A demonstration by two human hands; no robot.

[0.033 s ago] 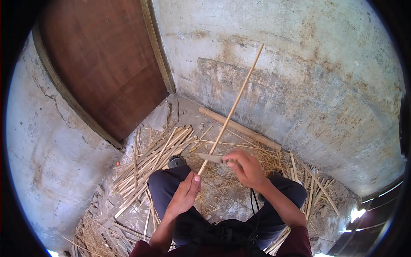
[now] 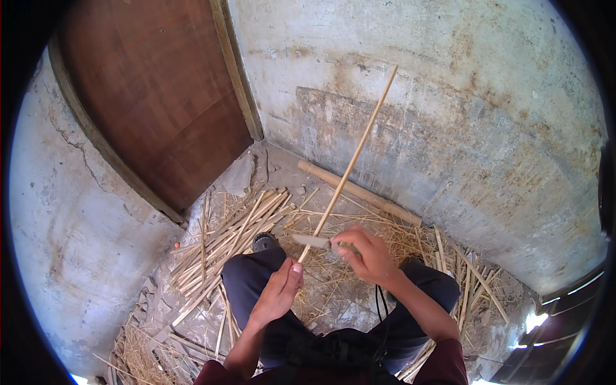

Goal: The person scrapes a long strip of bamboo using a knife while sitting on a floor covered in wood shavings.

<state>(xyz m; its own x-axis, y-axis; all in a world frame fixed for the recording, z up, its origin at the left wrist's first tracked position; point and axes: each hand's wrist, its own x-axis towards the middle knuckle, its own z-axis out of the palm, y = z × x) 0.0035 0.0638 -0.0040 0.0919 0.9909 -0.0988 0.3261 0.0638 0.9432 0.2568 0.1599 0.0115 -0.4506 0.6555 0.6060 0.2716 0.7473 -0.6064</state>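
My left hand [image 2: 280, 290] is closed around the lower end of a long, thin bamboo strip [image 2: 357, 154], thumb on top. The strip slants up and away to the right, its far end in front of the wall. In my right hand [image 2: 370, 256] is a knife [image 2: 311, 240], its handle mostly hidden by my fingers. The pale blade points left and lies across the strip a little beyond my left hand. Whether its edge bites into the strip, I cannot tell.
A pile of split bamboo strips [image 2: 221, 240] lies on the floor to the left. More strips [image 2: 471, 282] are at the right. A bamboo pole [image 2: 362, 192] lies along the foot of the stained wall [image 2: 449, 115]. Shavings [image 2: 330, 282] litter the floor, and a brown door [image 2: 154, 96] stands back left.
The knife has shifted slightly to the left and nearer to me, its blade now lying more level. The strip's far end has moved a touch right. My left hand has barely moved.
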